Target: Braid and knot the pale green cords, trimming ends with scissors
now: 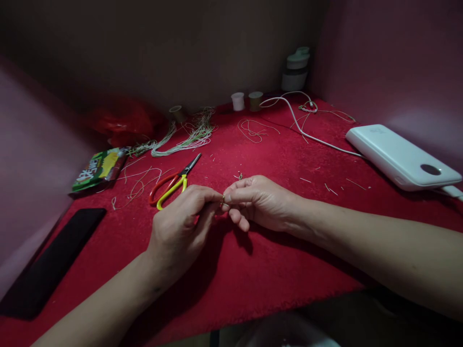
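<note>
My left hand and my right hand meet over the middle of the red cloth. Between their fingertips is a small piece of thin cord, greenish-gold, mostly covered by the fingers; whether it is knotted I cannot tell. Thumb and index finger of each hand are pinched on it, while the right hand's lower fingers curl loosely below. Just beyond my left hand lie scissors with red and yellow handles, blades pointing away. A tiny cord knot shows behind my right fingers.
A bundle of pale cords lies behind the scissors, near a green snack packet. Spools and a lidded bottle stand at the back. A white power bank with its cable is right, a black case left.
</note>
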